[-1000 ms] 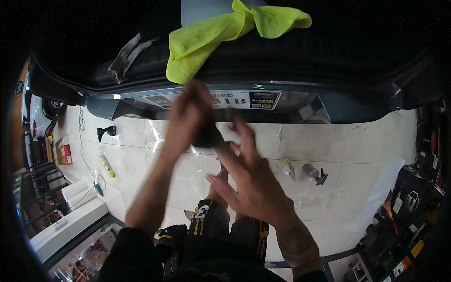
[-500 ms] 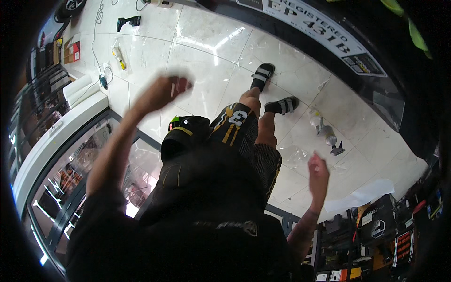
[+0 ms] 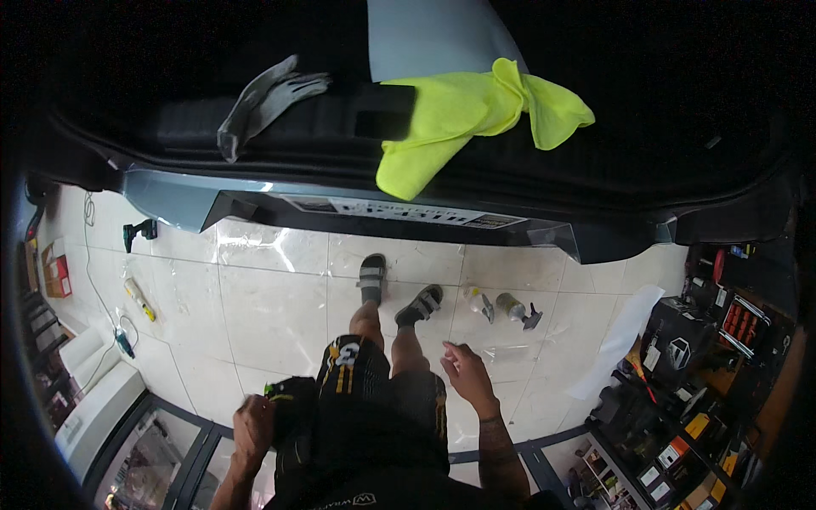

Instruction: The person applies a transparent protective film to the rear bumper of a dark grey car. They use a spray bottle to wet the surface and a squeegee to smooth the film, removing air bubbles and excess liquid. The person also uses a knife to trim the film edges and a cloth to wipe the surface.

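My left hand hangs beside the dark waist pouch, its fingers curled inward. Whatever they may hold is hidden. In front of my right thigh, my right hand is held above the floor, loosely open, with slightly bent fingers apart and nothing in it. Ahead is the open rear of a car, its bumper edge crossing the view. A bright yellow-green cloth drapes over the sill. To its left lies a crumpled grey glove. Neither hand touches these.
Two spray bottles, one clear and one darker, lie right of my feet. A cordless drill, a yellow-and-white tube and a cable are on the left floor. Black cases and tools crowd the right side.
My view has swung level with the car's rear, bringing the cloth and glove in. My left hand has dropped from out front to beside the pouch; the right hand is now before my right thigh.
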The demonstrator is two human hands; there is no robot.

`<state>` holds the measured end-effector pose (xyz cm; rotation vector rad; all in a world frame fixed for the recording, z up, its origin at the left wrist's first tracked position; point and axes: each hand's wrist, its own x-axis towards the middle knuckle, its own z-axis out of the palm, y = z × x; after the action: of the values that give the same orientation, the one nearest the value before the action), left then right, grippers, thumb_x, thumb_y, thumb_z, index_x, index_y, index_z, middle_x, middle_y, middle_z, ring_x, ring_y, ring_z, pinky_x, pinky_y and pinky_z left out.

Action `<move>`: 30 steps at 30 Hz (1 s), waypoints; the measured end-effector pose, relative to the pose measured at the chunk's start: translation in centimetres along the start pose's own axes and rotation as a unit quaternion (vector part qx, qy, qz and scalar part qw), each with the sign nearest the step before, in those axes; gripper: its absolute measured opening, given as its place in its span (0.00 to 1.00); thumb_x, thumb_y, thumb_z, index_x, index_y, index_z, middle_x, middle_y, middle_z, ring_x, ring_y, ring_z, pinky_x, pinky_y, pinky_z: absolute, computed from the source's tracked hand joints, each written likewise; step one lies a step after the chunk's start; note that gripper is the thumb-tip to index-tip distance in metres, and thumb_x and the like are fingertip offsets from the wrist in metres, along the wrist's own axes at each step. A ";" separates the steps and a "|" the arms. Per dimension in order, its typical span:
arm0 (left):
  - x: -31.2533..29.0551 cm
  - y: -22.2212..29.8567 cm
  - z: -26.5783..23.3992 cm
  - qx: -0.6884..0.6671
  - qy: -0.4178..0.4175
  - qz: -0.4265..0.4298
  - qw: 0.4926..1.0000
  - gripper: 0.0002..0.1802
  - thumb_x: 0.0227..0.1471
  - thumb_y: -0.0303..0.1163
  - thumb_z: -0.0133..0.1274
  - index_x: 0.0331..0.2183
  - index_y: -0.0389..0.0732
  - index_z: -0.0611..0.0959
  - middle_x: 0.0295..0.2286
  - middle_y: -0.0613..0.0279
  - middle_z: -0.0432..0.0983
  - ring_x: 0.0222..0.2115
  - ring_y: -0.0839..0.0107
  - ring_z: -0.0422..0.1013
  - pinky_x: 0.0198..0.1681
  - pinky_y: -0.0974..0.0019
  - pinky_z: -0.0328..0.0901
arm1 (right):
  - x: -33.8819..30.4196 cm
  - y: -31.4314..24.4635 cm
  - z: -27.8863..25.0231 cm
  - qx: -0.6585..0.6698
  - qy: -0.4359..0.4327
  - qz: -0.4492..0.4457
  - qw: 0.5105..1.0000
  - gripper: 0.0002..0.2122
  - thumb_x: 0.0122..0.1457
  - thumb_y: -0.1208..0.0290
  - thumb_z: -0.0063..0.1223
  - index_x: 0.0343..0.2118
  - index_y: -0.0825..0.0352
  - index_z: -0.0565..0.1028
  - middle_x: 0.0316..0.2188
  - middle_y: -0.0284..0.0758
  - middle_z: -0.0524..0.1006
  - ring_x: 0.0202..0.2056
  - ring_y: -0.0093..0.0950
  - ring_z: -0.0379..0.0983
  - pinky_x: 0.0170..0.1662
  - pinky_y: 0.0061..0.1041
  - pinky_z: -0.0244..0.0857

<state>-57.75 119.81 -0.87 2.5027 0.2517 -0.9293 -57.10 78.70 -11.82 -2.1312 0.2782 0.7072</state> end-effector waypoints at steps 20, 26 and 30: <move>6.5 -9.0 9.8 0.108 -0.275 0.043 0.954 0.16 0.50 0.37 0.46 0.34 0.39 0.82 0.37 0.46 0.77 0.42 0.52 0.72 0.45 0.53 0.65 | -9.8 -31.9 -16.8 0.280 -0.295 -0.510 0.758 0.06 0.55 0.72 0.53 0.26 0.68 0.71 0.29 0.37 0.70 0.32 0.36 0.71 0.32 0.33 0.67; 7.9 3.3 3.5 0.278 -0.438 0.182 0.835 0.18 0.52 0.34 0.47 0.42 0.33 0.78 0.37 0.47 0.77 0.39 0.56 0.74 0.43 0.59 0.67 | -13.7 -33.3 -23.2 -0.135 -0.244 -0.481 0.831 0.07 0.45 0.69 0.54 0.20 0.64 0.69 0.26 0.33 0.67 0.28 0.25 0.65 0.27 0.24 0.56; 15.9 13.9 -5.2 0.010 -0.469 0.123 0.874 0.11 0.50 0.29 0.49 0.35 0.38 0.82 0.33 0.54 0.79 0.36 0.63 0.75 0.42 0.63 0.67 | -17.4 -30.3 -26.3 -0.302 -0.172 -0.408 0.844 0.07 0.43 0.67 0.56 0.19 0.61 0.70 0.29 0.31 0.69 0.33 0.26 0.67 0.31 0.26 0.59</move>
<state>-38.34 110.22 -2.92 1.7462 -0.3822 -1.8669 -48.06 75.69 30.86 -2.3168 -1.1303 0.6723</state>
